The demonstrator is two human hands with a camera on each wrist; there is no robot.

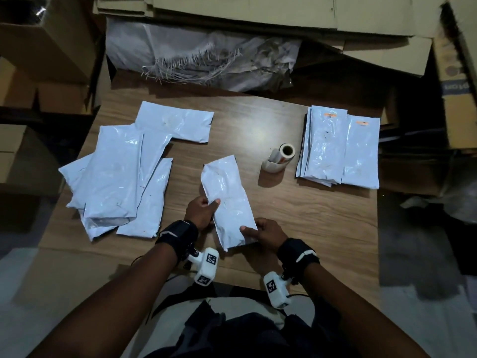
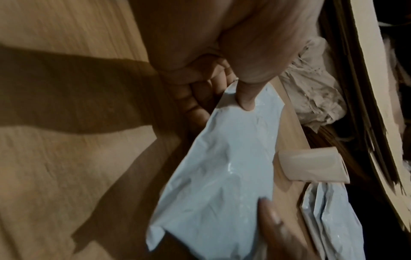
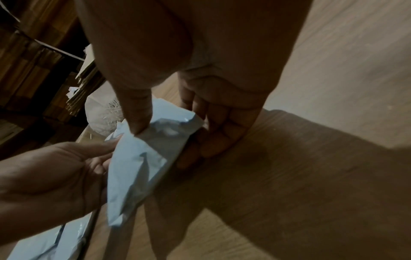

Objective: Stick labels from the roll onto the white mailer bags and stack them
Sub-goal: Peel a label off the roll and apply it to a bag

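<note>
I hold one white mailer bag [image 1: 227,200] slightly above the wooden table [image 1: 245,130], near its front edge. My left hand [image 1: 200,210] pinches the bag's left edge, thumb on top [image 2: 245,98]. My right hand [image 1: 260,233] pinches the near right corner, thumb on top [image 3: 138,114] and fingers underneath. The same bag [image 2: 222,176] [image 3: 138,167] shows no label. The label roll [image 1: 280,157] [image 2: 311,165] lies on its side to the right of the bag. A stack of labelled bags [image 1: 338,148] lies at the far right. A loose pile of unlabelled bags [image 1: 121,174] lies at the left.
Flattened cardboard [image 1: 258,11] and a crumpled woven sack [image 1: 206,55] fill the space behind the table. Cardboard boxes [image 1: 38,47] stand at the left and a box [image 1: 456,81] at the right. Bare wood shows between the pile, the roll and the stack.
</note>
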